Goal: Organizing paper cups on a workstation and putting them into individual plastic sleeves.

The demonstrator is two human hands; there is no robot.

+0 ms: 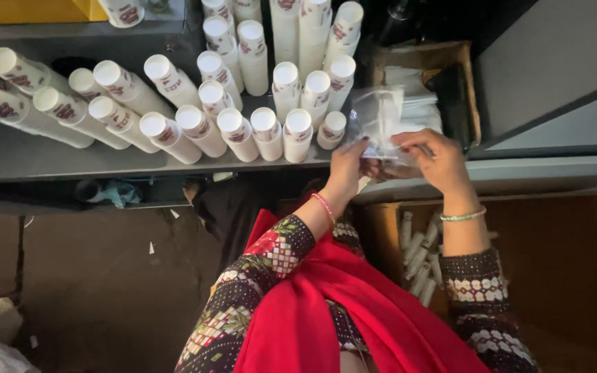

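Both my hands hold a clear plastic bag (380, 119) above the edge of a dark shelf (50, 159). My left hand (347, 166) grips the bag's lower left side. My right hand (431, 157) pinches its right side. The bag is crumpled and see-through; I cannot tell what is inside. Just left of the bag stand many stacks of white paper cups (240, 135) with red print, tilted across the shelf.
An open cardboard box (463, 76) with white folded papers sits behind the bag. Another box (381, 235) lower down holds white paper rolls (419, 259). My red scarf and patterned sleeves fill the bottom. Stone floor with debris lies at lower left.
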